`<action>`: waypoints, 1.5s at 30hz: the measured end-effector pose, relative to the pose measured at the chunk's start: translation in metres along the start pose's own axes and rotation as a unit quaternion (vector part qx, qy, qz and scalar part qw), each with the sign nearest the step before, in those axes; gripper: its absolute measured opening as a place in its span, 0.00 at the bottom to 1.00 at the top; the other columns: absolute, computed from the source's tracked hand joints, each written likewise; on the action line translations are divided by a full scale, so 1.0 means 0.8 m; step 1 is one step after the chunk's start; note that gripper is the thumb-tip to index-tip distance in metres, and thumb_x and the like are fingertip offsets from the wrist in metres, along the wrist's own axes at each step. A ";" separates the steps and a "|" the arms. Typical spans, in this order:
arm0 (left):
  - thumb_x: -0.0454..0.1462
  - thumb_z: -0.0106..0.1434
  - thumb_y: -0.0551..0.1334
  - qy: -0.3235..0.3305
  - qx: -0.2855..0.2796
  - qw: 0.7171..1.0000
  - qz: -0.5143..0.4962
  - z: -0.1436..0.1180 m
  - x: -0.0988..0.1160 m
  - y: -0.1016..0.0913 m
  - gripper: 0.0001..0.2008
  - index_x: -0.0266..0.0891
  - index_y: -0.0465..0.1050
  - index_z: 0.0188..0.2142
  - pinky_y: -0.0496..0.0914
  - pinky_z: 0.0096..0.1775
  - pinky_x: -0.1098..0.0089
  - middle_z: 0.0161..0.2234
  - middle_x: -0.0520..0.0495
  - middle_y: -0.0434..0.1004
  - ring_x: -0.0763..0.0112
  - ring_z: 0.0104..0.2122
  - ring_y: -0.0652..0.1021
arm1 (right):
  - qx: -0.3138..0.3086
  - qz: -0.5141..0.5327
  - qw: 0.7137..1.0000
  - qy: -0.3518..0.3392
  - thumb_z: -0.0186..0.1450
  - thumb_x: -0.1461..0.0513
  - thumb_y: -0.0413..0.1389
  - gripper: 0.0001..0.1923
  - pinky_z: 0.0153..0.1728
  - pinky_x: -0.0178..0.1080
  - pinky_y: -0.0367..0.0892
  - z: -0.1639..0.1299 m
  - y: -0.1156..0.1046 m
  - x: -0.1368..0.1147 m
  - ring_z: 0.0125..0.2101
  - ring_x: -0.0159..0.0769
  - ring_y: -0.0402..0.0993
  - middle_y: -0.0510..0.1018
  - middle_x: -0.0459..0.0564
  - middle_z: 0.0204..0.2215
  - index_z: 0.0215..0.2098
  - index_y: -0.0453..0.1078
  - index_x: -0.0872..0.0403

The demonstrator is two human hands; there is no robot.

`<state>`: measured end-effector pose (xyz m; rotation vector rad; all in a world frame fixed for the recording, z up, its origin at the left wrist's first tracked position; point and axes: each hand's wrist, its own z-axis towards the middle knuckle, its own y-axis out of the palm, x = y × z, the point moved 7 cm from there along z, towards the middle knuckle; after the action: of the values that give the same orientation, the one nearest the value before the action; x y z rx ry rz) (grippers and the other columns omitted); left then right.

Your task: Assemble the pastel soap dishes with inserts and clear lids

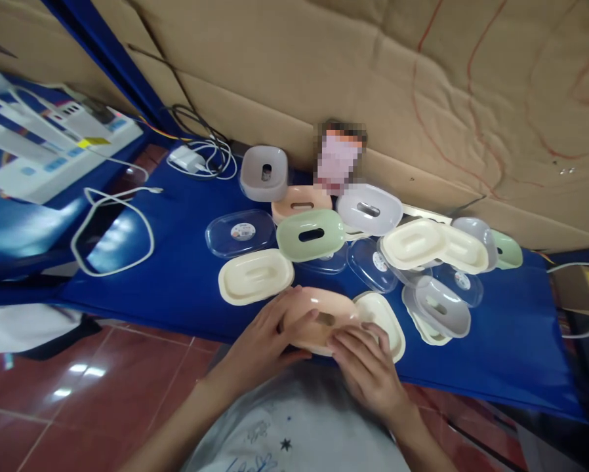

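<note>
peach soap dish [324, 313] gripped by left hand [265, 337] and right hand [368, 367]; two cream trays [255, 275] beside it.

Makeshift packing workshop: cardboard wall [373, 78], blue table [186, 275], many plastic soap-box parts [422, 262], charger cables [206, 157].

The peach soap dish [319, 314] was smooth matt plastic; the lid [240, 233] was clear glossy plastic; the blue surface [186, 275] was glossy; the backing [373, 78] was creased cardboard.

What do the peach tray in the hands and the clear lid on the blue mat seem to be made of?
Peach tray: probably moulded plastic, opaque and smooth, with rounded edges. Clear lid: likely thin transparent plastic; the blue mat shows through it.
</note>
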<state>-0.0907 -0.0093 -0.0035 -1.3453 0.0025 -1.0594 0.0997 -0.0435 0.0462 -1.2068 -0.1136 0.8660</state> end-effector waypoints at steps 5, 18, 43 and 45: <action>0.42 0.75 0.66 0.035 -0.019 0.999 0.017 -0.003 -0.004 -0.003 0.31 0.42 0.61 0.73 0.72 0.66 0.42 0.75 0.32 0.61 0.44 0.75 0.61 | -0.003 -0.014 1.000 0.002 0.78 0.65 0.56 0.11 0.68 0.45 0.58 -0.018 0.026 -0.013 0.54 0.37 0.79 0.87 0.50 0.49 0.55 0.78 0.53; 0.41 0.76 0.63 0.041 0.005 0.999 0.025 0.029 0.002 -0.052 0.26 0.40 0.66 0.70 0.73 0.64 0.45 0.72 0.31 0.63 0.45 0.71 0.68 | 0.055 -0.029 0.998 0.004 0.77 0.62 0.56 0.14 0.62 0.47 0.66 -0.038 0.010 0.006 0.56 0.42 0.80 0.87 0.54 0.48 0.58 0.77 0.54; 0.40 0.61 0.79 -0.070 -0.002 0.986 -0.152 0.021 -0.022 0.009 0.63 0.58 0.33 0.79 0.70 0.67 0.37 0.79 0.31 0.42 0.39 0.76 0.59 | 0.041 -0.055 0.996 0.050 0.75 0.68 0.59 0.21 0.71 0.55 0.59 0.007 -0.011 0.017 0.59 0.45 0.77 0.85 0.50 0.55 0.65 0.74 0.51; 0.40 0.60 0.79 -0.067 0.004 0.982 -0.175 0.022 -0.025 0.008 0.65 0.59 0.32 0.79 0.68 0.68 0.37 0.79 0.32 0.41 0.40 0.76 0.58 | 0.011 -0.042 0.999 0.013 0.75 0.70 0.57 0.19 0.75 0.58 0.54 0.003 0.001 0.003 0.66 0.47 0.72 0.84 0.50 0.57 0.62 0.76 0.53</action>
<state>-0.0885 0.0159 -0.0144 -1.4395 -0.3500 -1.2554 0.1000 -0.0402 0.0458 -1.1847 -0.1326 0.7765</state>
